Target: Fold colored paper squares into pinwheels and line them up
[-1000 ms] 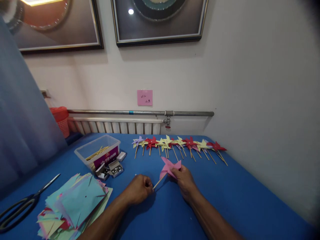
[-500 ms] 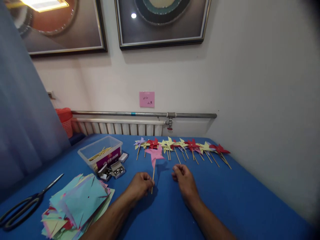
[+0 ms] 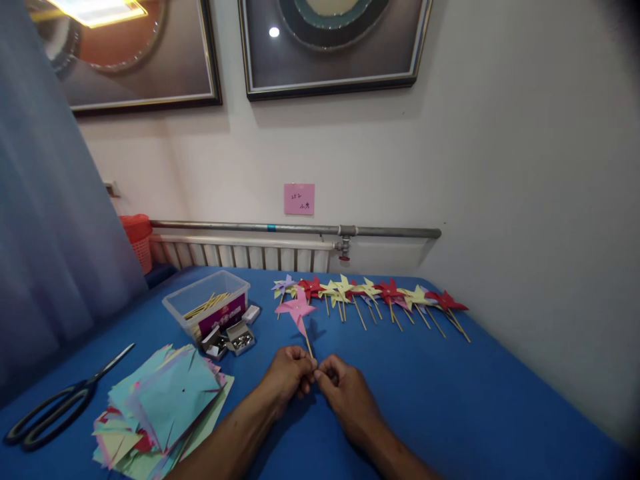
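Both hands are brought together low at the centre of the blue table (image 3: 475, 400). Left hand (image 3: 289, 373) is curled closed, its fingertips pinched on the lower end of the wooden stick of a pink pinwheel (image 3: 298, 311). Right hand (image 3: 345, 392) is also curled, its fingertips met against those of the left at the same stick end; whether it truly grips the stick cannot be told. The pinwheel is held roughly upright, tilted slightly to the left, its paper head raised above the hands and seen in front of the near end of a row of finished pinwheels (image 3: 370, 293).

That row, in purple, red and yellow, is laid along the far edge of the table, sticks pointed toward the person. Left of the hands, two small open boxes of metal pins (image 3: 235, 339) are set just beside a clear plastic tub (image 3: 207, 308) in which sticks are held. A loose pile of cut coloured paper squares (image 3: 165, 400) is lying nearer the left edge, with black-handled scissors (image 3: 65, 399) beyond it. A pink note (image 3: 299, 199) is stuck on the wall above a radiator pipe (image 3: 300, 229).
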The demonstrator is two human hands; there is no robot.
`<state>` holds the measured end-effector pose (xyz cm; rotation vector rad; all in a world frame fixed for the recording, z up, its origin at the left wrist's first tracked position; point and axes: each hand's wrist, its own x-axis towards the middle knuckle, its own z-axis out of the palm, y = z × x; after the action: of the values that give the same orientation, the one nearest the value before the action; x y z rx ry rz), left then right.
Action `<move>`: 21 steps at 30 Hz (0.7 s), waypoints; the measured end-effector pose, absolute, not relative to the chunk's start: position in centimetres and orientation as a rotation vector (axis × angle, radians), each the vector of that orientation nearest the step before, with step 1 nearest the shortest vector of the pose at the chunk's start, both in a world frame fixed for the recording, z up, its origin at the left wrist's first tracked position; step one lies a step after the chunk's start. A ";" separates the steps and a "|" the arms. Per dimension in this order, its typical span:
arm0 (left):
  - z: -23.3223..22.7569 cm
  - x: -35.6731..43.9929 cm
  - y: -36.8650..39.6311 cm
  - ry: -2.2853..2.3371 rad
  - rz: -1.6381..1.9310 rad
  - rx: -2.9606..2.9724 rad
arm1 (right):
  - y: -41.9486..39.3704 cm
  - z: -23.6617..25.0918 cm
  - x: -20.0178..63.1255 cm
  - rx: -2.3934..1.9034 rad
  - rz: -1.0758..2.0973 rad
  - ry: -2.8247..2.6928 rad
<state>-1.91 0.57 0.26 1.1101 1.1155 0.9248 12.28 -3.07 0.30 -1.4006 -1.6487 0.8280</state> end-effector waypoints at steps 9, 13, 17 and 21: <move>0.0 -1.7 0.5 1.135 0.913 1.135 | -2.8 -0.5 11.9 -1.440 0.895 -1.535; -0.4 -1.8 0.6 1.130 0.910 1.155 | -2.9 -0.6 11.9 -1.462 0.898 -1.529; -0.7 -1.7 0.7 1.136 0.883 1.194 | -2.7 -0.9 12.1 -1.516 0.816 -1.556; -0.4 -1.6 0.5 1.175 0.855 1.191 | -1.6 -0.8 13.2 -1.601 0.654 -1.584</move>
<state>-1.64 0.51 -0.42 1.1908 1.1755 0.8551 13.20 -1.57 -0.75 -1.6013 -1.5842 0.6537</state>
